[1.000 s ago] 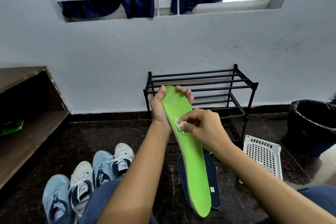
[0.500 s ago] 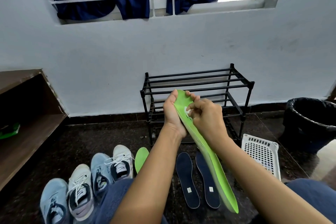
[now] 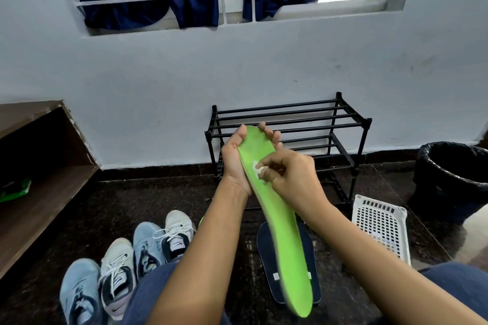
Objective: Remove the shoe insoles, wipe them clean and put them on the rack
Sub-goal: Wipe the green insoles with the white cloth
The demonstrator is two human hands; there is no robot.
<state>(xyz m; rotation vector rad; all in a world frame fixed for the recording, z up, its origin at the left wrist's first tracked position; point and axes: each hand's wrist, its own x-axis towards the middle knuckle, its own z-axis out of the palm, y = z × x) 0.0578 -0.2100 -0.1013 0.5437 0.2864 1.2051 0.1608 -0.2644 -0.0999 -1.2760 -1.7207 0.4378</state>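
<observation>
a person's left hand grips the toe end of a green insole, held slanting above the floor in front of the black rack. the right hand pinches a small white wipe against it, most of the wipe hidden by fingers. two dark insoles lie on the floor, largely covered by the green one, whose heel is blurred. four shoes stand in a row at left, partly cut off by a knee.
</observation>
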